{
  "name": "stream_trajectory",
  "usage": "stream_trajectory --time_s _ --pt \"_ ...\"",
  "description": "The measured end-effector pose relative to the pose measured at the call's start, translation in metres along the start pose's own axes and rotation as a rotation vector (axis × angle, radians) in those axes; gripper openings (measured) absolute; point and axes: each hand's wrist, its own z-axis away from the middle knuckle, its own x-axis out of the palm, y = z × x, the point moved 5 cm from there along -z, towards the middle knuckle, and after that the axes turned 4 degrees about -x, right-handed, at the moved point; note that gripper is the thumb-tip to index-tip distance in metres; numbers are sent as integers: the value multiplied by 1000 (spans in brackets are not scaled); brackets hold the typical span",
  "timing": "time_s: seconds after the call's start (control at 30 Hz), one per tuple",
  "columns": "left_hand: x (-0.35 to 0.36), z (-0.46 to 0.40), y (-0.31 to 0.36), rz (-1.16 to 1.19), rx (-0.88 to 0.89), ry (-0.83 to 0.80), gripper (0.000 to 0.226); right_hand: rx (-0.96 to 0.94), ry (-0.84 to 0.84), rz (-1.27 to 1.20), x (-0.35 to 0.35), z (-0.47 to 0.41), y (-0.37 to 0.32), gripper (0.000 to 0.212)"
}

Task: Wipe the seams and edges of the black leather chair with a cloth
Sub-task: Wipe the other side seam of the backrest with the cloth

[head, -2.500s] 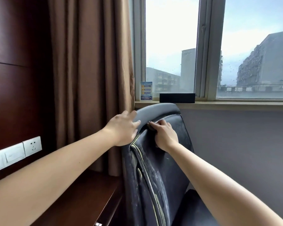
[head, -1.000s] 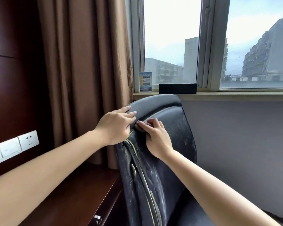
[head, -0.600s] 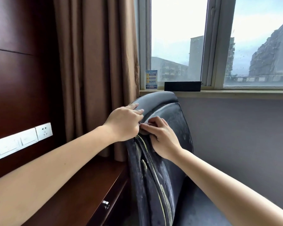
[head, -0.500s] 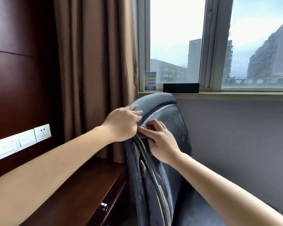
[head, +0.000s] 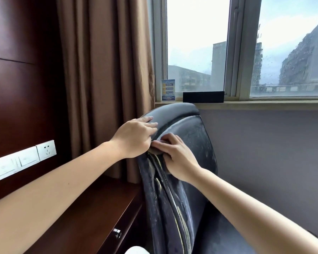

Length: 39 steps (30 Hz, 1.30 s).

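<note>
Shifted slightly since half a second earlier: right hand [head: 176,158] slid a touch lower along the seam, left hand [head: 134,138] kept to the same spot on the chair's top edge. Black leather chair [head: 193,143] directly under both hands, backrest upright, worn and dusty, piping seam [head: 173,195] running down from below the right palm. Cloth [head: 157,150] barely seen, only a dark fold peeking out between the two hands at the seam; pressed there under the right fingers [head: 165,145], which lay bent over it. Exact grip on cloth not clear. Left hand laid flat on the curved upper rim, fingers extended and relaxed, holding nothing, bracing. Hands close together, knuckles nearly touching, both on the chair.

Outward from the hands:
- brown curtain [head: 106,70] hanging just beyond the left hand, behind the chair's edge
- dark wooden desk top [head: 92,213] below the left forearm, round drawer knob [head: 117,232] at its front
- white wall socket and switches [head: 24,158] on the wood panel left of the left arm
- window sill [head: 264,104] beyond both hands, with a black box [head: 203,97] and a small blue card [head: 168,89]
- window [head: 196,46] above, rain-spotted, buildings outside
- grey wall [head: 273,153] right of the right arm
</note>
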Motion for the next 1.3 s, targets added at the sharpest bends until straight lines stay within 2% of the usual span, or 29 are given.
stream_trajectory --time_s 0.1,0.27,0.33,0.4,0.5,0.57,0.7,0.77,0.83,0.93,1.13,1.23,1.3 --pt "0 -3 -1 17 -4 -10 44 -13 21 88 0 -1 12 48" --pt "3 -8 -8 72 -27 -83 42 259 -24 70 5 -20 37 52" --pt "4 -9 -10 94 -37 -94 42 231 5 -7 8 -16 25 49" --pt "5 -11 -11 115 -50 -87 43 113 27 -54 10 -5 8 46" --pt "7 -15 -11 132 -67 -72 45 8 7 -16 10 3 1 46" --pt "8 -16 -12 151 -68 -66 47 32 22 29 9 -3 9 48" --pt "9 -15 -16 191 -107 -41 49 225 26 21 12 -13 30 50" --pt "10 -14 -17 206 -117 -29 48 179 56 -12 13 -9 19 45" --pt "11 -14 -17 204 -113 -27 48 52 73 -59 14 0 0 39" --pt "12 -17 -16 187 -99 -27 47 -45 62 -38 16 7 -3 44" --pt "12 -17 -20 245 -92 -41 43 260 105 -84 19 -4 27 52" --pt "12 -17 -21 281 -98 -52 41 103 136 -57 21 1 7 49" --pt "13 -19 -22 306 -80 -66 51 41 148 -28 21 5 7 48"
